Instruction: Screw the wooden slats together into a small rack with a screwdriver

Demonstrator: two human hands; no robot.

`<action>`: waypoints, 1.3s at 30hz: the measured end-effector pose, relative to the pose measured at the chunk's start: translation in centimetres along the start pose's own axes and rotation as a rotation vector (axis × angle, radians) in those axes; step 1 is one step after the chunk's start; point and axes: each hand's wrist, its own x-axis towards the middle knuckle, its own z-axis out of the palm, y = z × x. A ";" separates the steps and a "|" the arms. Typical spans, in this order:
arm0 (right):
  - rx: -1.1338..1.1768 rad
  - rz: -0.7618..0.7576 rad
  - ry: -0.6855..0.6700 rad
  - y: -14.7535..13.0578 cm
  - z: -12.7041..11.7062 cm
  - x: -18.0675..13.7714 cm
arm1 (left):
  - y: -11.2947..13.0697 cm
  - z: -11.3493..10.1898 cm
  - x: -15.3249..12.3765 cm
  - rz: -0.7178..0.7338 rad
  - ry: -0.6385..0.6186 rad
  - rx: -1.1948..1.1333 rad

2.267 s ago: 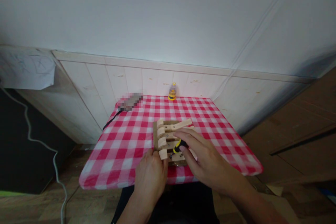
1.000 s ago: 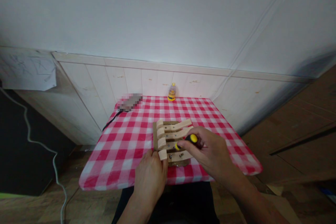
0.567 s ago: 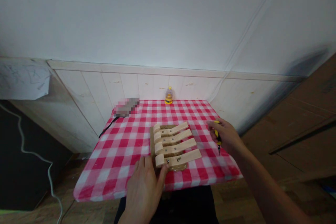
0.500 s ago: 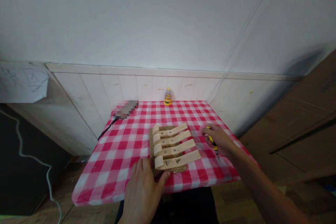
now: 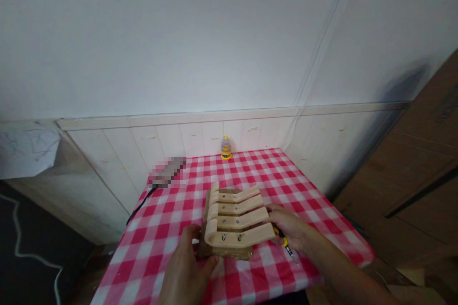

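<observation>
A wooden rack point(image 5: 232, 221) with several curved hook arms screwed to a backboard lies on the red-and-white checked tablecloth point(image 5: 171, 209). My left hand point(image 5: 186, 269) grips the rack's near left corner, thumb up against its edge. My right hand point(image 5: 291, 231) rests at the rack's right side, touching the tips of the arms, fingers curled round a small yellow-and-black screwdriver point(image 5: 286, 245) whose tip points toward the table's near right.
A small yellow-based bottle point(image 5: 225, 147) stands at the table's far edge against the white panelled wall. A blurred grey device point(image 5: 167, 171) with a black cable sits at the far left corner. A wooden door is to the right.
The right hand lifted the screwdriver off the rack's screws, swung out to the right, then came back to the rack's right side. The left hand stayed on the rack. The camera tilted up.
</observation>
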 end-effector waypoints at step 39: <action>0.082 -0.417 0.022 -10.3 2.9 2.5 | 4.0 -1.2 15.5 -0.029 -0.465 -0.427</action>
